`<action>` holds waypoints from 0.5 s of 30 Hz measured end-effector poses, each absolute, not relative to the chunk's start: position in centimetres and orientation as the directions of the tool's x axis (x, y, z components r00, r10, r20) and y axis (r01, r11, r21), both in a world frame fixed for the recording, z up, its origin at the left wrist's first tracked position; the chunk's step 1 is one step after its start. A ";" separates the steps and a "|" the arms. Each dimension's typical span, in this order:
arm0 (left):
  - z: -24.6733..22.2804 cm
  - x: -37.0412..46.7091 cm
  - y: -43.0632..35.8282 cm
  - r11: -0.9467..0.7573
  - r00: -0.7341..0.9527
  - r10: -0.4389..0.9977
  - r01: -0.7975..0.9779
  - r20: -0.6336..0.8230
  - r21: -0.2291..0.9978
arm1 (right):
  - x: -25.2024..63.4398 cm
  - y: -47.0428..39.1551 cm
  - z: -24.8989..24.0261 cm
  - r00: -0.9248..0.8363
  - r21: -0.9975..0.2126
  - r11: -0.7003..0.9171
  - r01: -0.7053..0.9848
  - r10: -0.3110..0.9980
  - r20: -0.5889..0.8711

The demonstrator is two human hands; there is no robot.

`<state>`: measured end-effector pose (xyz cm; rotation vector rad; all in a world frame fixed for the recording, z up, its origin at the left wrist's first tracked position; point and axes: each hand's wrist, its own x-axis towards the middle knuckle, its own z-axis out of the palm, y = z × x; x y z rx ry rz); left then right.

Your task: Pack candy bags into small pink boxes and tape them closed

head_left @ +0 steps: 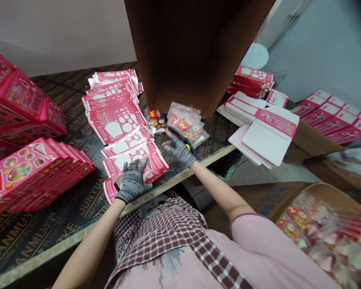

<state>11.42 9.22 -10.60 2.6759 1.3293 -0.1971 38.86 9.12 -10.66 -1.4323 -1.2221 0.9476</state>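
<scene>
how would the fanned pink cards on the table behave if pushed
The pink cards look thin and flat, so single ones would probably bend a little. Loosely overlapped and glossy, they would likely slide over each other rather than tip.

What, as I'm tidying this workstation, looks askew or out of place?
The white-faced flat cartons look oddest: unevenly fanned and apparently jutting past the table edge. The clear packets also lie at mixed angles. The pink printed sheets overlap unevenly, perhaps normal here. I see no clear spill or damage.
</scene>
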 end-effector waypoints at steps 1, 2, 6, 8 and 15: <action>-10.6 11.0 9.8 -0.571 0.568 0.793 0.819 -0.220 0.056 | 41.0 9.8 -10.2 0.314 -0.957 -0.029 0.287 0.947 0.066; -10.6 10.6 10.5 -0.541 0.531 0.807 0.840 -0.258 0.039 | 43.3 10.5 -9.8 0.516 -0.875 -0.133 0.466 0.844 0.147; -10.6 9.6 12.9 -0.436 0.421 0.845 0.900 -0.330 0.032 | 51.3 11.9 -10.3 0.661 -0.798 -0.298 0.524 0.733 0.160; -10.4 9.4 13.2 -0.420 0.416 0.848 0.905 -0.328 0.060 | 53.6 11.9 -11.2 0.594 -0.775 -0.232 0.588 0.774 0.219; -9.1 8.1 10.8 -0.405 0.467 0.865 0.865 -0.181 0.297 | 53.5 10.1 -8.0 0.296 -0.684 0.124 0.719 0.836 0.462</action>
